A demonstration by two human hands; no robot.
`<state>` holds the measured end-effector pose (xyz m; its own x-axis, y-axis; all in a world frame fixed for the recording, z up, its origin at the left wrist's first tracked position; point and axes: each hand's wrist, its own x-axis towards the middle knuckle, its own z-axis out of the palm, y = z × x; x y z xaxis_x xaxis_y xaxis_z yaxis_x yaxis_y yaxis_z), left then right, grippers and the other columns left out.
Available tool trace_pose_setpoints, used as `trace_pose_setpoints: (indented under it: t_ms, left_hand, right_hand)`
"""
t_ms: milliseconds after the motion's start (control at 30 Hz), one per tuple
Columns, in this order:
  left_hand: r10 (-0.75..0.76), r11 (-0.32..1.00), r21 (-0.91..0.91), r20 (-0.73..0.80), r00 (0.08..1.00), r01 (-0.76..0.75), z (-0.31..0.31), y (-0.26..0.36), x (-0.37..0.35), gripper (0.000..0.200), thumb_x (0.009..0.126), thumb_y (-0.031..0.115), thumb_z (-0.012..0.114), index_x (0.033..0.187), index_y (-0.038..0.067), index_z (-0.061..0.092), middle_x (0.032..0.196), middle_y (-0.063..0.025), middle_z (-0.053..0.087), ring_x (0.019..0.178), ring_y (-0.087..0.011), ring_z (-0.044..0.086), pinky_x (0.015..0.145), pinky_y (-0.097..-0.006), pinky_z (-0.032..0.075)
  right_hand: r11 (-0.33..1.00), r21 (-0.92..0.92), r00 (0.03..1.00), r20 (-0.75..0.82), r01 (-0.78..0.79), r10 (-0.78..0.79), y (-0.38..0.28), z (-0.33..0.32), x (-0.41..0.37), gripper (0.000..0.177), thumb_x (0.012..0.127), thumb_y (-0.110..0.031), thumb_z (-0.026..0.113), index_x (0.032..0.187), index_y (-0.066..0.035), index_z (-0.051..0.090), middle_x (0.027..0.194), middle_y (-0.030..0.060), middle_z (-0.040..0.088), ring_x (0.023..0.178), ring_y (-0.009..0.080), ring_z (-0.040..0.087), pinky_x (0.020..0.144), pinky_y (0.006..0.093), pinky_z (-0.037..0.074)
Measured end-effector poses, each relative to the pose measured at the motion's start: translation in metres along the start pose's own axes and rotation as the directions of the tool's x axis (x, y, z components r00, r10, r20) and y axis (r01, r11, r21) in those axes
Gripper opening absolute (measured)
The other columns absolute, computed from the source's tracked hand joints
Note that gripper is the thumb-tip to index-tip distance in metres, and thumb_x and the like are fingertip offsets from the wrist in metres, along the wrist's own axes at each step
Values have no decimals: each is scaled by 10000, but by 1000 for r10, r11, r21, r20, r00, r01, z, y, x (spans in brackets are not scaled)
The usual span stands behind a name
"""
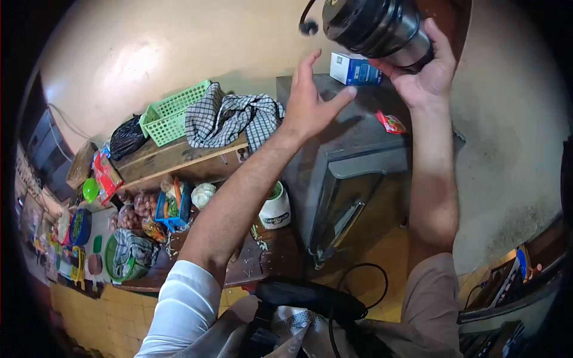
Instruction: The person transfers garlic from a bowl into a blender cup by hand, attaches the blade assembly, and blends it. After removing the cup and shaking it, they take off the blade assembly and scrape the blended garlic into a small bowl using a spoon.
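Observation:
At the top of the head view, my right hand (pixel 427 77) is wrapped round the lower end of a black and metallic cylindrical appliance (pixel 382 33), which is tilted. A black cord with a plug (pixel 308 27) hangs at its left. My left hand (pixel 313 104) is raised to the left of the appliance, fingers apart, holding nothing. Behind and between the hands, a blue and white box (pixel 355 69) stands on a dark grey cabinet (pixel 334 128). A small red packet (pixel 391 122) lies on the cabinet top near my right wrist.
A green basket (pixel 176 113) and checkered cloth (pixel 230 116) rest on a wooden shelf at left. Below are a blue basket of vegetables (pixel 173 206), a cauliflower (pixel 203 194), a white container (pixel 275 209) and a green basin (pixel 122 268). The cabinet door (pixel 349 203) hangs below its top.

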<state>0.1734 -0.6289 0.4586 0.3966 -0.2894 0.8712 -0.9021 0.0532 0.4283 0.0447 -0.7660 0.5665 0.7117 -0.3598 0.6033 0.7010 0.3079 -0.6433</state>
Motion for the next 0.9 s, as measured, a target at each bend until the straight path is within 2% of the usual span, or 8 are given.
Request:
trace_pose_setpoints:
  t_ms: [200, 233, 467, 533, 600, 667, 767, 900]
  left_hand:
    - [-225, 657, -737, 9, 974, 158, -96, 108, -47, 1191, 772, 462, 796, 1532, 256, -97, 1471, -289, 252, 1298, -344, 418, 1028, -478, 422]
    - [61, 557, -829, 93, 994, 43, -122, 81, -69, 1113, 810, 612, 670, 1530, 272, -108, 1486, -296, 244, 1288, -349, 430, 1018, -452, 433]
    - [-356, 812, -459, 102, 929, 361, -222, 59, -212, 705, 947, 656, 364, 1395, 125, 484, 1492, -90, 405, 1335, -290, 430, 1136, -463, 318]
    - [-825, 18, -711, 386, 413, 703, -238, 58, -273, 650, 981, 595, 348, 1379, 104, 502, 1409, -110, 510, 1269, -292, 510, 1125, -451, 350]
    - [-881, 25, -651, 345, 324, 759, -244, 71, -332, 506, 1021, 456, 391, 1309, 65, 534, 1157, -109, 642, 1098, -270, 614, 1005, -411, 470]
    - [-390, 521, -441, 638, 664, 731, -255, 44, -397, 369, 1037, 355, 431, 1183, 38, 549, 893, -54, 600, 862, -194, 615, 857, -359, 528]
    - [-743, 246, -540, 429, 515, 805, -307, 101, -431, 273, 1031, 326, 475, 1058, 66, 555, 901, -4, 572, 754, -92, 570, 648, -240, 473]
    - [-816, 578, -317, -198, 543, 752, -461, 146, -461, 243, 1028, 326, 466, 937, 111, 532, 665, 17, 419, 554, -102, 374, 554, -292, 437]
  right_hand:
    - [1000, 30, 995, 103, -5, 2, 5, 34, -73, 553, 850, -384, 655, 1255, -24, 544, 1176, 147, 621, 1078, 312, 615, 912, 475, 521]
    - [1000, -1, 987, 160, 28, -27, 17, 45, -91, 568, 852, -352, 644, 1283, -8, 510, 1180, 153, 613, 1077, 305, 615, 939, 442, 509]
    - [866, 77, 782, 474, -494, 404, 152, 77, -224, 800, 851, -413, 535, 1462, 23, 259, 1392, 213, 458, 1255, 311, 513, 1074, 447, 404]
    - [634, 434, 742, 561, -640, 367, 188, 108, -260, 695, 905, -401, 512, 1428, 23, 340, 1365, 220, 497, 1253, 317, 518, 1060, 468, 421]
    - [497, 502, 699, 601, -708, 389, 218, 124, -280, 630, 927, -391, 490, 1399, 15, 394, 1345, 202, 525, 1246, 316, 523, 1057, 467, 422]
    - [367, 557, 667, 633, -745, 392, 234, 151, -294, 573, 949, -381, 469, 1370, 7, 447, 1326, 184, 554, 1239, 315, 527, 1054, 466, 423]
    - [625, 524, 808, 261, -578, 529, 249, 184, -312, 547, 947, -386, 503, 1367, -37, 471, 1330, 99, 568, 1207, 305, 545, 1045, 464, 420]
    - [958, -235, 972, 125, -164, 197, 262, 189, -326, 705, 773, -179, 708, 1389, -46, 391, 1231, 143, 502, 1148, 244, 513, 1034, 387, 399]
